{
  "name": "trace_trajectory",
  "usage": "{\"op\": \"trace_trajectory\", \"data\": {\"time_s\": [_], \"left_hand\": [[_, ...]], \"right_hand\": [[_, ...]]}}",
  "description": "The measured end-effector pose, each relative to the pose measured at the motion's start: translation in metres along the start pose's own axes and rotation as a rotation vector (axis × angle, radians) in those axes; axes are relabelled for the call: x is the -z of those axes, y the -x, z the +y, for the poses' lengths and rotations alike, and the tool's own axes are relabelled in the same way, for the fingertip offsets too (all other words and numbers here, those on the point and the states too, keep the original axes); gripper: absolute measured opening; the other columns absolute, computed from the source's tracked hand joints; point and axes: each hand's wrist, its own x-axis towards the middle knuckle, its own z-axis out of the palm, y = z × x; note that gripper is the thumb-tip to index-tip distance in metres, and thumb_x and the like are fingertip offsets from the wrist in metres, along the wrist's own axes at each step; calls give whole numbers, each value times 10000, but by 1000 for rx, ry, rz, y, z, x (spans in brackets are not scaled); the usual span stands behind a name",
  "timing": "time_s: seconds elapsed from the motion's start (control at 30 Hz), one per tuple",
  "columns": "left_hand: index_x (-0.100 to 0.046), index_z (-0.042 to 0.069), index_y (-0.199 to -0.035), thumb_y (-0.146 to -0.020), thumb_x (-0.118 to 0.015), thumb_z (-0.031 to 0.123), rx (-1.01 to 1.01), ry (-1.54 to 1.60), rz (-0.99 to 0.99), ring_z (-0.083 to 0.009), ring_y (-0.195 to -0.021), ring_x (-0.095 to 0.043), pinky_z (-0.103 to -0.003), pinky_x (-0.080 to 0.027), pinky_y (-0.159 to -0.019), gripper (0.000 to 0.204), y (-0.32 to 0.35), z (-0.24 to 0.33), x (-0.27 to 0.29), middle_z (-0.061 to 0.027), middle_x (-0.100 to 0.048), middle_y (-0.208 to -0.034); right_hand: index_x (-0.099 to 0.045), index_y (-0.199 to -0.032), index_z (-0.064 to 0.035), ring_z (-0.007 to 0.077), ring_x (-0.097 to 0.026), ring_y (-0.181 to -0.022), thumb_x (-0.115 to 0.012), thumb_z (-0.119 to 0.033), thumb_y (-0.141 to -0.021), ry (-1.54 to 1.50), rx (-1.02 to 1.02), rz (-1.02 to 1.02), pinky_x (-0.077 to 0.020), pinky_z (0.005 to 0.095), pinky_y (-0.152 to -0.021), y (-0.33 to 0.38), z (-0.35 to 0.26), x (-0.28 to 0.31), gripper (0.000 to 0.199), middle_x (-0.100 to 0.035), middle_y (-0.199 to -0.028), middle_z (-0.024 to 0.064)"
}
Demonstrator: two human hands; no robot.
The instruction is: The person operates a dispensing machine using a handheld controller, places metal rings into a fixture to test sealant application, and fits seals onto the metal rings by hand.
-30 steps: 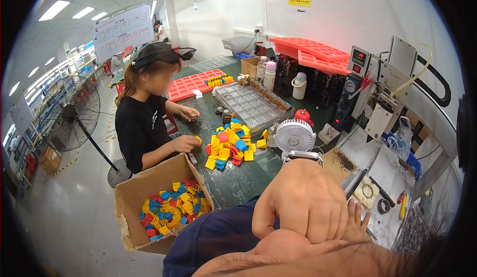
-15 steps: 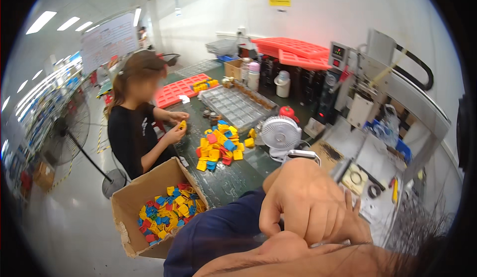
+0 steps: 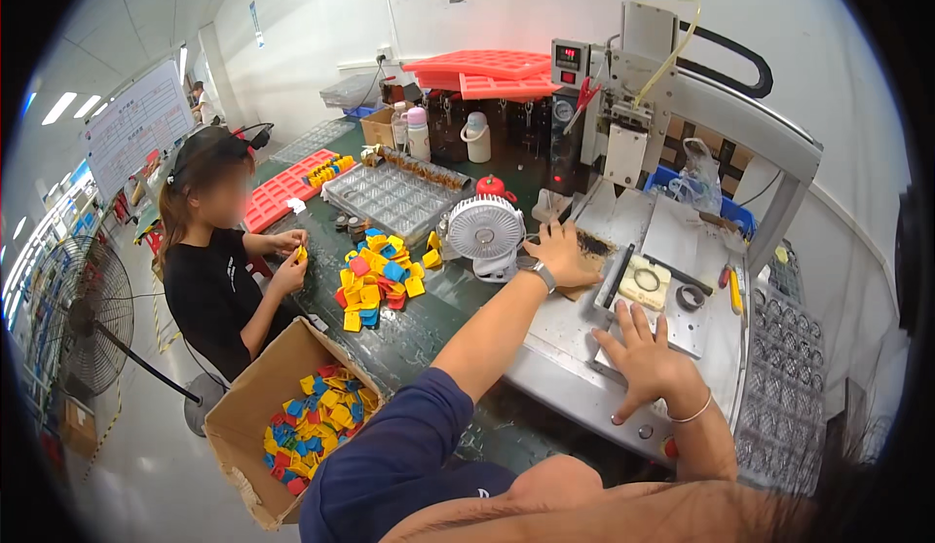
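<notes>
My left hand (image 3: pixel 563 256), a watch on its wrist, is stretched out with fingers spread beside the white desk fan (image 3: pixel 485 227). It is over the machine's bed, next to a brown, dark-stained sheet (image 3: pixel 596 245); whether it touches it I cannot tell. My right hand (image 3: pixel 653 363), a thin band at its wrist, has its fingers apart near the front of the bed. Just beyond its fingertips sits a cream-coloured block with a ring-shaped groove (image 3: pixel 645 282). A dark ring, like a tape roll (image 3: pixel 691 297), lies to the right of the block, and a yellow-handled tool (image 3: pixel 735 292) farther right.
The press-like machine (image 3: pixel 625 153) rises behind the bed. Left of the fan are a heap of coloured plastic pieces (image 3: pixel 370 285) and a clear tray (image 3: pixel 390 197). A cardboard box (image 3: pixel 229 426) of similar pieces stands near left. Another person (image 3: pixel 219 270) holds a yellow piece.
My hands were close together in front of me; now they are apart, reaching over the machine's bed with fingers spread. The view has turned rightward.
</notes>
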Motion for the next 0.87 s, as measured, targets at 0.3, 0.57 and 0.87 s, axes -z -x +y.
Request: {"op": "trace_trajectory", "data": {"time_s": [0.3,0.57,0.87], "left_hand": [[-275,11,-1400,-568,-746,497,-34,83,126,-378,-1243,-460,-556,-402,-951,1073,-12,7,-1,-231,-324,-1432],[-351,-106,-1330,-625,-775,429,-78,951,26,-365,-1189,-490,-396,-399,-1003,981,-36,-8,-4,-283,-446,-1294],[-253,-19,-1414,-622,-748,487,104,555,226,-398,-1255,-440,-462,-366,-1033,1063,-24,-15,-2,-269,-409,-1357]], "right_hand": [[-194,-1501,-147,458,21,-1426,-882,-479,-407,-18,16,3,-36,638,-1099,1,0,1,1334,-1,-1527,313],[-188,-1503,-145,460,27,-1426,-879,-477,-414,-20,16,0,-34,643,-1096,1,1,-1,1332,4,-1528,311],[-189,-1503,-153,463,29,-1425,-873,-469,-413,-7,6,0,-25,659,-1086,0,-2,0,1325,9,-1522,324]]}}
